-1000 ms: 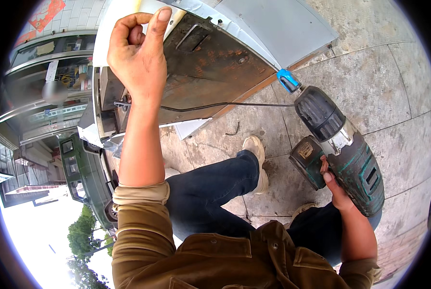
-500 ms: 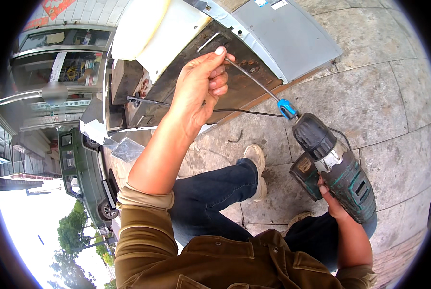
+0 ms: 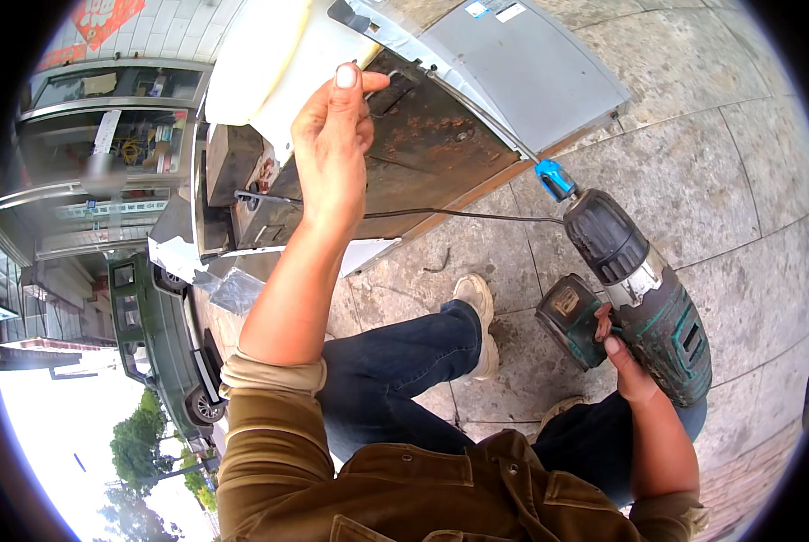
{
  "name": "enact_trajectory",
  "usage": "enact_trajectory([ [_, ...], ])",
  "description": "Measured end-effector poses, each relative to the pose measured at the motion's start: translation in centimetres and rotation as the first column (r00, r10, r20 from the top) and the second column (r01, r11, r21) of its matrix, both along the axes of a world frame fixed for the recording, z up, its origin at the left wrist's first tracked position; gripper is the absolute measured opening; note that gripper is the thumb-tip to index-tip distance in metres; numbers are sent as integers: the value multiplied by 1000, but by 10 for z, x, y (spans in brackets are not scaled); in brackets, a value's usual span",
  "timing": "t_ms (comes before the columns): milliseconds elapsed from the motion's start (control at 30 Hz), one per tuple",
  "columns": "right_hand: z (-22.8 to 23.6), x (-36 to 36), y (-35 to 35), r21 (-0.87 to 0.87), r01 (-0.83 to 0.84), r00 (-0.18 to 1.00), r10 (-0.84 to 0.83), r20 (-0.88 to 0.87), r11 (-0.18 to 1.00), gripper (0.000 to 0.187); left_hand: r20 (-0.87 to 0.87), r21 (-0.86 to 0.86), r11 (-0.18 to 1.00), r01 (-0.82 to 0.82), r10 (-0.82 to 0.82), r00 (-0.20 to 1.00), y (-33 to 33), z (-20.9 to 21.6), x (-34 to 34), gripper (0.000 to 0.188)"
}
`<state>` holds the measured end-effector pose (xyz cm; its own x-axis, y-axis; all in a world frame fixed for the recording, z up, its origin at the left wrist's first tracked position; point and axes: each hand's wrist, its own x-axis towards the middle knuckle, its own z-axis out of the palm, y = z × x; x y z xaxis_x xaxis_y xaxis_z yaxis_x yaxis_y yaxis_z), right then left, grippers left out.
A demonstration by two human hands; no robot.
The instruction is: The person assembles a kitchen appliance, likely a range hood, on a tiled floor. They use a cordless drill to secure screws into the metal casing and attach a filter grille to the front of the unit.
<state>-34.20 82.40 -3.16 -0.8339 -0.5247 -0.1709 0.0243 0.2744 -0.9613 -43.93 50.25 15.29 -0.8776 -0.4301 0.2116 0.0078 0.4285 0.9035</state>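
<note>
My right hand [image 3: 635, 375] is wrapped around the handle of a black and green cordless drill [image 3: 671, 321] at the right. A long thin driver bit [image 3: 490, 122] with a blue sleeve [image 3: 555, 180] runs from its chuck toward the upper left. The bit's far end appears near the bent metal edge of an appliance-like cabinet [image 3: 440, 122]; I cannot tell whether they touch. My left hand [image 3: 335, 149] is raised over the cabinet, thumb and fingers pinched together. A tiny dark tip shows above the thumb, too small to name.
A grey panel [image 3: 522, 77] adjoins the cabinet, and a white rounded part [image 3: 258, 59] stands behind. A black cable [image 3: 458, 213] stretches across toward the drill. Clear plastic [image 3: 235, 291] lies beside the cabinet's corner. Stone paving [image 3: 711, 181] surrounds my shoes. A green vehicle [image 3: 156, 330] stands farther left.
My left hand has left the driver bit's end and moved up and left, over the cabinet. The drill has shifted slightly, with its bit tip now nearer the cabinet's edge.
</note>
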Motion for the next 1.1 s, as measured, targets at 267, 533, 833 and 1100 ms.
enact_trajectory([
  [267, 1, -9, -9, -236, 220, 944, -146, 296, 947, 30, -128, -721, 674, -162, 101, 987, -20, 10, -39, 32],
  [533, 11, -11, -19, -121, 265, 945, -233, 231, 957, 20, -241, -423, 906, -21, -90, 966, -25, -4, -52, 24],
  [833, 15, -21, -28, -142, 104, 993, -111, -43, 984, 23, -258, -327, 945, -1, -88, 962, -31, -6, -52, 11],
  [1100, 16, -22, -29, -85, 84, 980, -98, -174, 993, 26, -293, -241, 970, -1, -72, 953, -27, -5, -50, 20],
])
